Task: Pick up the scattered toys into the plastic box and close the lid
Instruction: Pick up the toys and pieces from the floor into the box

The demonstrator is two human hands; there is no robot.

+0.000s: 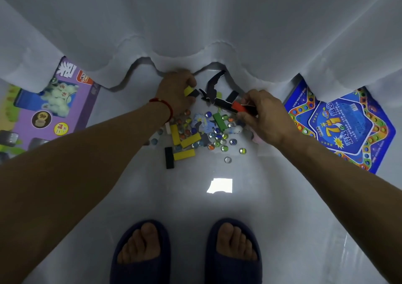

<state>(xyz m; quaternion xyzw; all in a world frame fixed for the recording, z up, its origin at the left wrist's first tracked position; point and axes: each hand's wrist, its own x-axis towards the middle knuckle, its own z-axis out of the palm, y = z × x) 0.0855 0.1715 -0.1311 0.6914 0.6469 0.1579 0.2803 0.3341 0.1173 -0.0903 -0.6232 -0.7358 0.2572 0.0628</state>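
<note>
**Marbles likely to roll while both hands are already full**

The person bends over a heap of toys on the white floor (217,207), close against the hem of a white curtain (195,33). The left hand (176,92) is clenched around a yellow block (188,90) with a black one just beside it; the right hand (264,115) grasps a bundle of blocks, a red block (237,107) showing among black ones. The plastic box is nowhere in view, nor its lid.

The main risk is the glass marbles (217,140), which lie loose among the yellow blocks (185,141) and the green block (220,121). Raking more pieces out with full hands would probably nudge them, and one clear marble (227,159) already sits apart, nearer the slippered feet (233,251) (a bad place for anything round). Marbles could also slip under the curtain hem and be missed. Overfilled grips may shed a block. Two game boxes, purple (65,109) at the left and blue (348,127) at the right, lie half under the curtain.
</note>
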